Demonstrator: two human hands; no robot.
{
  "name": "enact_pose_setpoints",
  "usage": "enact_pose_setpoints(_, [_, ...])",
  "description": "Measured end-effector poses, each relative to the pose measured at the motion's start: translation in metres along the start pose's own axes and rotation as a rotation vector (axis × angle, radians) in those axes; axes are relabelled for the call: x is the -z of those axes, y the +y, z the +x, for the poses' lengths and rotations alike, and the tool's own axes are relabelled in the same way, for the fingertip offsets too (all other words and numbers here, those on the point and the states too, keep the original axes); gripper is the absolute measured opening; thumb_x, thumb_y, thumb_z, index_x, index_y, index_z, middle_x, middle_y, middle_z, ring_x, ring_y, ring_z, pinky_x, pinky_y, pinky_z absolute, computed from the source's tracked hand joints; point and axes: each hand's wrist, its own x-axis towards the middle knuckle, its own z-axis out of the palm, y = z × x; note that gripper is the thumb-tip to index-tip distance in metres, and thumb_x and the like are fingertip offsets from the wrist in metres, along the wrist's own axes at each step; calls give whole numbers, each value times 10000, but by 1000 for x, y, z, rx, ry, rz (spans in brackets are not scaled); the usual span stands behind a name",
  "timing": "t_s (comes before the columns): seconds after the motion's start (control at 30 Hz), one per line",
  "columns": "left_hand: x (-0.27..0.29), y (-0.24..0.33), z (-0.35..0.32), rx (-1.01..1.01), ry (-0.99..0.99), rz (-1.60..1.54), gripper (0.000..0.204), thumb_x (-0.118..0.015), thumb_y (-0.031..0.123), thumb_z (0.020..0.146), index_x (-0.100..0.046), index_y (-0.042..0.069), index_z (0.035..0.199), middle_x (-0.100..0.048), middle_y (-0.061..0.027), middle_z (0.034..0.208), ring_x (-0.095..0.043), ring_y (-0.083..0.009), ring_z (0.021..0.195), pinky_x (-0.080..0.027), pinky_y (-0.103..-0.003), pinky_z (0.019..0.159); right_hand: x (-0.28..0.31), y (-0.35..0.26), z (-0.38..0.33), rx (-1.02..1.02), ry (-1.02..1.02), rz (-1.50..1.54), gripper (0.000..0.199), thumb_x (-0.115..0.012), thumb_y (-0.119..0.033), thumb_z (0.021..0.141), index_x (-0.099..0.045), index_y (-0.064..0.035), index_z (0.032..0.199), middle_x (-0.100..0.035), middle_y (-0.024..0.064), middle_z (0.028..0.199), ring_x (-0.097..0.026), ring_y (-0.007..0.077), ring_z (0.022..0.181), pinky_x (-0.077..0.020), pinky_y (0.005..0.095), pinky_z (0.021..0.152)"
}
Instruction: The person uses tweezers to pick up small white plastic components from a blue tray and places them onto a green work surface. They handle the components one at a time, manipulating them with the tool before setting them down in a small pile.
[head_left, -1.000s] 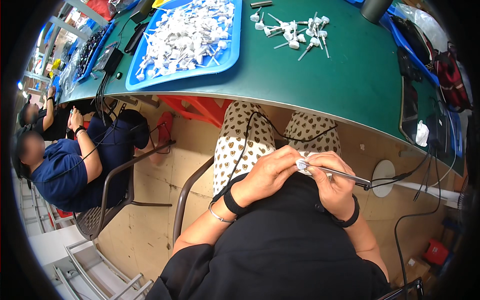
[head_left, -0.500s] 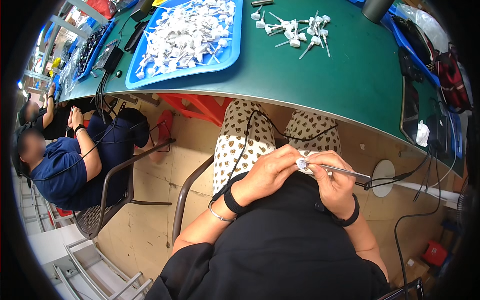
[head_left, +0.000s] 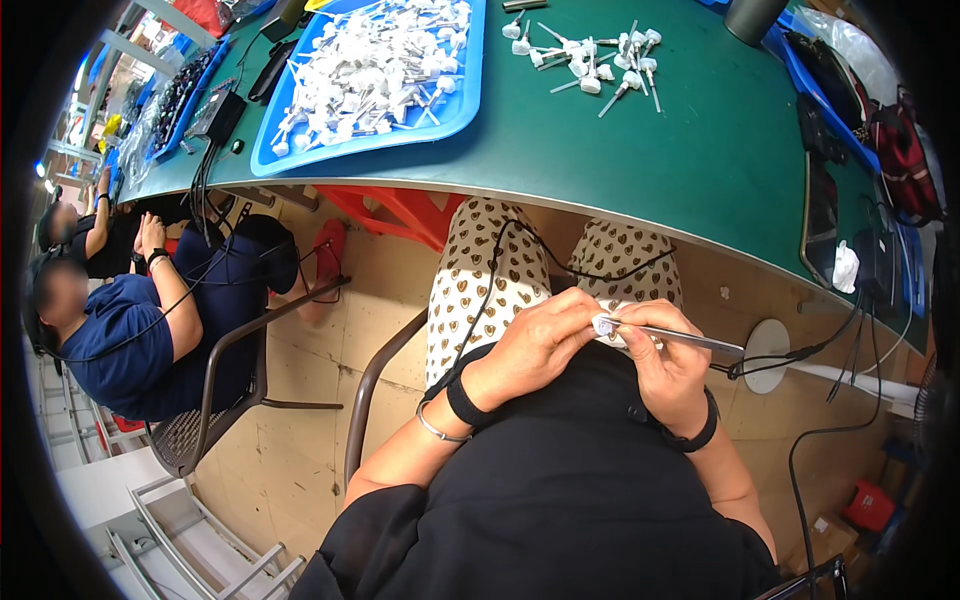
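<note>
Above my lap, my left hand pinches a small white plastic piece between thumb and fingertips. My right hand is closed round slim metal tweezers, their narrow end meeting the white piece and their wide end sticking out to the right. The two hands almost touch. Fingers cover most of the white piece, so its full shape is hidden. On the table beyond, a blue tray is heaped with white-headed pieces with thin stems, and a loose group of similar pieces lies to its right.
The green table's edge curves ahead of my knees. At the right are a dark phone-like slab, crumpled white tissue and hanging black cables. A seated co-worker is at the left, beside a brown chair.
Both hands stay almost in place. The white piece has turned slightly at the tip of the tweezers.
</note>
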Motion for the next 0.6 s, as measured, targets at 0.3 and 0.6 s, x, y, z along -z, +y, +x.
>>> enact_pose_setpoints(0.3, [0, 2, 0, 23, -20, 4, 188, -686, -6, 932, -677, 14, 1119, -652, -102, 1015, -659, -267, 895, -534, -345, 770, 1, -2, 3, 22, -17, -45, 105, -743, -18, 902, -695, 17, 988, -728, 126, 901, -698, 261, 788, -555, 338, 695])
enact_pose_setpoints(0.6, [-2, 1, 0, 17, -7, -18, 224, -685, -1, 914, -691, 61, 1129, -637, -83, 988, -660, -294, 887, -533, -377, 757, 0, -3, 3, 26, -18, -40, 85, -734, -27, 909, -689, 15, 967, -719, 119, 871, -690, 266, 784, -553, 345, 692])
